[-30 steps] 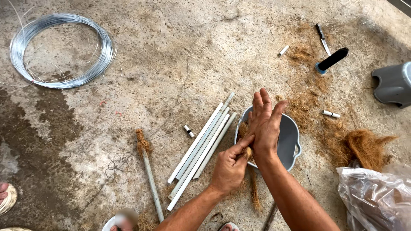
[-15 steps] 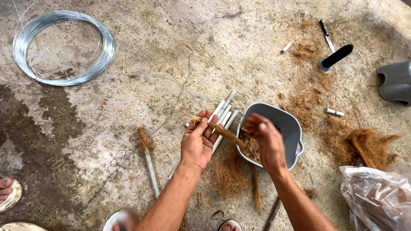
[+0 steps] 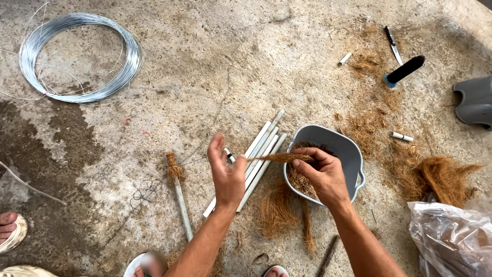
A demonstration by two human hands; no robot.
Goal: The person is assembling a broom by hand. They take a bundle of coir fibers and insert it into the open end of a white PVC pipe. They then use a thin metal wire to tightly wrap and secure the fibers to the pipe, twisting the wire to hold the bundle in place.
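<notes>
Both hands work at the tub (image 3: pixel 348 149) rim: right hand (image 3: pixel 323 174) pinches a fibre twist (image 3: pixel 279 157); left hand (image 3: pixel 227 177), open and empty, hovers over rods (image 3: pixel 259 154) beside it.

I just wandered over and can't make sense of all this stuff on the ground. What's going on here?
A person crouched over a concrete floor is working with brown coconut-like fibre. The right hand pinches a thin twisted bundle of fibre over a grey tub that holds more of it, while the left hand is open beside it. A row of white sticks lies underneath, one fibre-tipped stick to their left, and a wire coil farther off.
</notes>
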